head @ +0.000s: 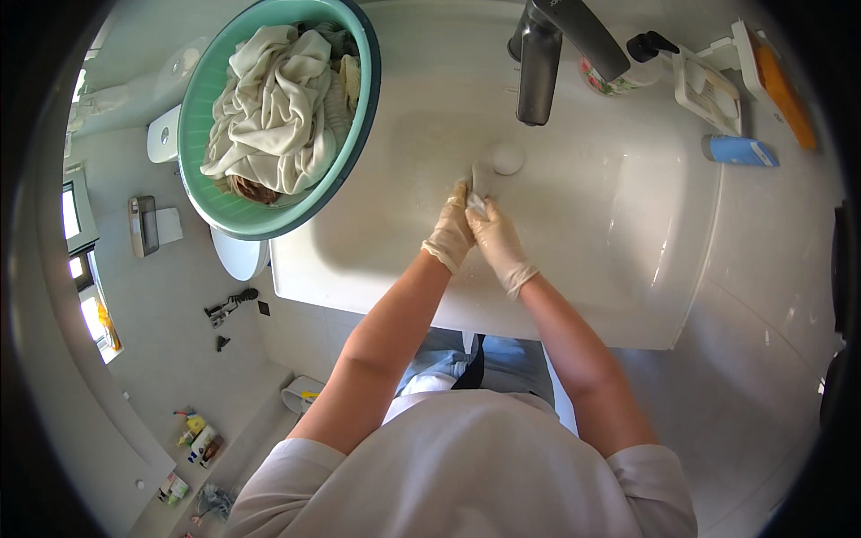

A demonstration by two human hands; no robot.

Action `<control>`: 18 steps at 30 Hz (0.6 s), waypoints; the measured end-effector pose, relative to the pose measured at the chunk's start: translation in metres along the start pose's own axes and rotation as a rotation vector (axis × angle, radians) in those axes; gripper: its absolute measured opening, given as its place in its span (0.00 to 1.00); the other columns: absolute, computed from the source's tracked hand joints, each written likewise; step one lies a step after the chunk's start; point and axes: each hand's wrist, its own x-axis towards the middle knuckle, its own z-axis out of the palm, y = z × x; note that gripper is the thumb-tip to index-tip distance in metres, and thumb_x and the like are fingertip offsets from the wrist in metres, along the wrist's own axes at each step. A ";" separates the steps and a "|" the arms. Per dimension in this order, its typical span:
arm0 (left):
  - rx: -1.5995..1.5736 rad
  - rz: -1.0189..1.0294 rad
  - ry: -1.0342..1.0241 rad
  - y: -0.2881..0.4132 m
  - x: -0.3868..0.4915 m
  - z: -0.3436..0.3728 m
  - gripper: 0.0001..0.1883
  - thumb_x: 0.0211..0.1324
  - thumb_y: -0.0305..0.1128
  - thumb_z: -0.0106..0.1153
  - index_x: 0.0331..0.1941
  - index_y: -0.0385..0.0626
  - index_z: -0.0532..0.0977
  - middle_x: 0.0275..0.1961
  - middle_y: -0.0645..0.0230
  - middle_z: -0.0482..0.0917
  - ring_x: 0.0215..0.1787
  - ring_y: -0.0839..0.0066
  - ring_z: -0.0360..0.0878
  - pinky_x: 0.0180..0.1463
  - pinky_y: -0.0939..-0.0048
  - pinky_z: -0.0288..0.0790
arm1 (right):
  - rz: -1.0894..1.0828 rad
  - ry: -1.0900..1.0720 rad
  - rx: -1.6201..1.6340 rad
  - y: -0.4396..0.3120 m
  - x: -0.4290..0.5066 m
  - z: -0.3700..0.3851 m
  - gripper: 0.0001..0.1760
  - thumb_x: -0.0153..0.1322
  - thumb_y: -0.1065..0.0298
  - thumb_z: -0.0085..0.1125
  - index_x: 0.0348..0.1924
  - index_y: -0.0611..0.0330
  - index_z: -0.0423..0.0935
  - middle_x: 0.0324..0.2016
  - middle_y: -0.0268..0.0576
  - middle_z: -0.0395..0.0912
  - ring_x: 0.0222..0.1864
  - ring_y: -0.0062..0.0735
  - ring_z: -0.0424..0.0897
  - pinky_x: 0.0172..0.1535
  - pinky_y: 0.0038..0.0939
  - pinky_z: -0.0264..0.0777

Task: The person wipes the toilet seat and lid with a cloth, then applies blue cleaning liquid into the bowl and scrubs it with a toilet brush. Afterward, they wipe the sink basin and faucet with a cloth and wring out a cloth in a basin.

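Both of my hands wear thin, pale translucent gloves and meet over the basin of a white sink (572,269). My left hand (456,225) and my right hand (496,239) press together around a small white cloth (476,204); part of it shows between the fingers. A light strip, perhaps more of the cloth, extends from the fingertips towards the round white drain cover (508,159). Above the basin stands a dark grey faucet (538,81). How far the cloth reaches inside the hands is hidden.
A green plastic tub (195,168) of crumpled white laundry (276,114) overhangs the sink's left side. At the back right are a floral pump bottle (609,84), a white soap holder (706,91), an orange item (780,94) and a blue tube (738,150).
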 end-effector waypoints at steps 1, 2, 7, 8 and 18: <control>0.023 0.010 -0.130 0.009 0.009 -0.021 0.19 0.70 0.51 0.46 0.48 0.48 0.75 0.42 0.68 0.81 0.38 0.69 0.78 0.45 0.67 0.75 | -0.012 -0.048 0.027 -0.025 -0.013 -0.003 0.21 0.72 0.54 0.49 0.50 0.59 0.77 0.38 0.59 0.82 0.42 0.58 0.81 0.46 0.47 0.74; 0.056 -0.001 -0.111 0.010 0.006 -0.022 0.19 0.70 0.50 0.46 0.46 0.47 0.75 0.40 0.69 0.81 0.37 0.70 0.78 0.44 0.66 0.74 | -0.005 -0.021 -0.035 -0.033 -0.019 -0.003 0.20 0.72 0.53 0.49 0.48 0.58 0.78 0.37 0.58 0.82 0.41 0.57 0.81 0.45 0.47 0.74; -0.090 -0.066 -0.254 0.010 -0.027 -0.009 0.16 0.71 0.44 0.44 0.38 0.44 0.75 0.34 0.70 0.79 0.34 0.73 0.76 0.39 0.67 0.74 | -0.132 0.051 -0.281 -0.033 -0.015 0.004 0.18 0.73 0.53 0.48 0.40 0.56 0.81 0.33 0.55 0.82 0.37 0.57 0.81 0.43 0.48 0.75; -0.005 0.034 0.142 0.004 -0.033 0.017 0.15 0.72 0.43 0.43 0.37 0.45 0.73 0.34 0.70 0.79 0.34 0.75 0.76 0.38 0.68 0.74 | -0.274 0.154 -0.218 -0.014 0.001 0.009 0.18 0.74 0.53 0.48 0.37 0.57 0.81 0.31 0.56 0.82 0.35 0.57 0.81 0.40 0.49 0.74; 1.263 0.425 0.414 0.058 -0.091 -0.025 0.20 0.64 0.39 0.51 0.56 0.42 0.72 0.42 0.63 0.80 0.40 0.73 0.78 0.45 0.71 0.72 | -0.226 0.189 -0.035 -0.090 0.102 0.004 0.22 0.76 0.54 0.45 0.55 0.59 0.72 0.44 0.54 0.80 0.45 0.52 0.79 0.50 0.44 0.71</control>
